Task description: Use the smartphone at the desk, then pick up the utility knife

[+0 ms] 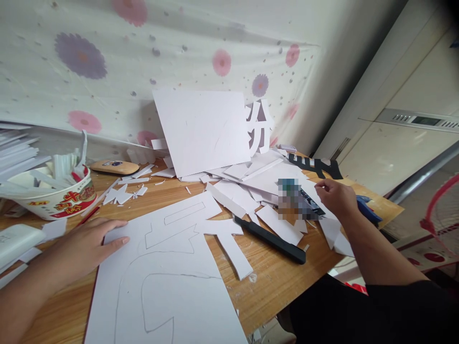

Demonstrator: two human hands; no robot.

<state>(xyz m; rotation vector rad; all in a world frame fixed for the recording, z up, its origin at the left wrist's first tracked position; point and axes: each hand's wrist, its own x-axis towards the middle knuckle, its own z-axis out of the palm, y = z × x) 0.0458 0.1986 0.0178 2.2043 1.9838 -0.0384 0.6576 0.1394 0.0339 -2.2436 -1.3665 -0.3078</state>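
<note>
A white board [158, 286] with pencil outlines of a large character lies in front of me. My left hand [103, 236] rests on its upper left edge, fingers and thumb stretched out on the surface. My right hand [336, 198] is raised over the right side of the table, thumb and fingertips pinched together. Whether anything is between them I cannot make out. Below it lie white offcuts and a blurred-out coloured picture [297, 200]. A black-handled knife [270, 241] lies between the hands, beside a cut-out white piece [231, 248].
At the back a blank white board [208, 131] leans by cut-out white characters [260, 126]. Scraps [120, 193] are scattered around. On the left stand a paper tub [68, 196] of strips and a tan case [114, 166]. Black cut-outs [315, 166] and a blue object [369, 210] lie right.
</note>
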